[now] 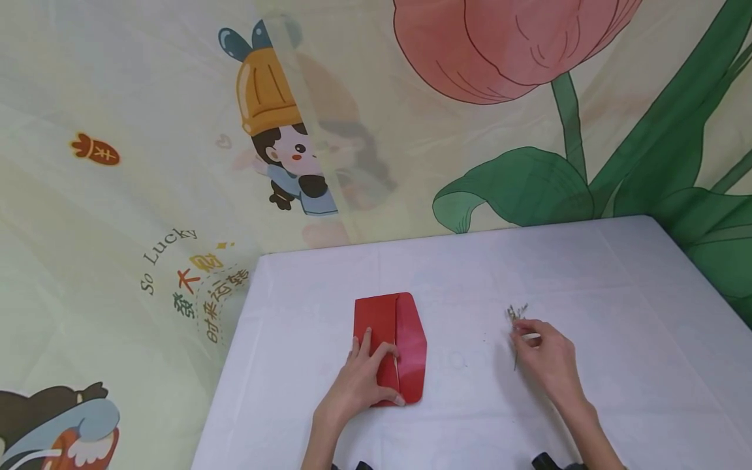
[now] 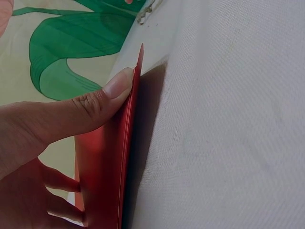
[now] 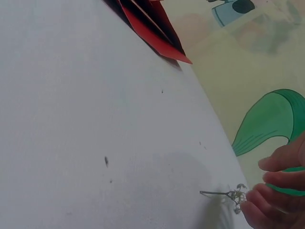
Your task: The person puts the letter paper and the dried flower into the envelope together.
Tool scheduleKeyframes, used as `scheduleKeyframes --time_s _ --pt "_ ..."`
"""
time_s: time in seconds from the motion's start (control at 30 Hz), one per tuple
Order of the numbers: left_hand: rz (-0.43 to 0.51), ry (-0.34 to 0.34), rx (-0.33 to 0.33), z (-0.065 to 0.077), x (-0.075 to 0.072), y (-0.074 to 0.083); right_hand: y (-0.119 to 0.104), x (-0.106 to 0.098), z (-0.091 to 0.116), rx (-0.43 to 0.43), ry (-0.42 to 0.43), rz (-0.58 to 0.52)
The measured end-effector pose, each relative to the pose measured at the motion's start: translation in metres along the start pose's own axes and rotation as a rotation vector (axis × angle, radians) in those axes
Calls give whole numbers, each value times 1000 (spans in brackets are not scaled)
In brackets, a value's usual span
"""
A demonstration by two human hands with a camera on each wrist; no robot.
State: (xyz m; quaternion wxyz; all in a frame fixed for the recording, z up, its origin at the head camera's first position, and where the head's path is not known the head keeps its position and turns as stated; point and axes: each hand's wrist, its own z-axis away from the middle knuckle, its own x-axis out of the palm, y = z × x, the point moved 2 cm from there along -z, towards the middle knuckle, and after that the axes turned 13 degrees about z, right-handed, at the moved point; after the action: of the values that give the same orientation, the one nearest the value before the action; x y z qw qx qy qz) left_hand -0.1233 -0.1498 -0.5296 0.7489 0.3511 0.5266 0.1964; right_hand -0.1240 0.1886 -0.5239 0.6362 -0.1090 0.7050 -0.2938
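Note:
A red envelope [image 1: 376,320] lies on the white-covered table with its pink-toned flap [image 1: 412,346] folded out to the right. My left hand [image 1: 355,382] holds it near its lower end, the index finger bent at the pocket's edge. In the left wrist view the thumb [image 2: 102,98] presses by the envelope's edge while other fingers reach its far side. To the right, a small dried flower sprig [image 1: 516,312] is pinched by the fingertips of my right hand [image 1: 549,356]. Its thin stem [image 3: 213,192] points away from the fingers in the right wrist view.
Dark crumbs [image 3: 106,162] are scattered on the white tablecloth [image 1: 470,424] between the hands. Behind the table hangs a printed cloth with a big pink flower [image 1: 505,46] and green leaves [image 1: 523,183].

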Motion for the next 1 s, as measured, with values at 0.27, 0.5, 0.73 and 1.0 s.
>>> scheduleKeyframes --time_s 0.27,0.5,0.73,1.0 --pt "-2 -4 -11 -1 0 1 3 -1 -2 22 65 101" --pt "-8 -1 -17 -1 1 1 3 3 -7 52 16 129" --pt "-12 -4 -16 -1 2 2 5 8 -12 71 -63 146" --pt "2 2 -17 -2 0 2 5 13 -15 88 -48 169"
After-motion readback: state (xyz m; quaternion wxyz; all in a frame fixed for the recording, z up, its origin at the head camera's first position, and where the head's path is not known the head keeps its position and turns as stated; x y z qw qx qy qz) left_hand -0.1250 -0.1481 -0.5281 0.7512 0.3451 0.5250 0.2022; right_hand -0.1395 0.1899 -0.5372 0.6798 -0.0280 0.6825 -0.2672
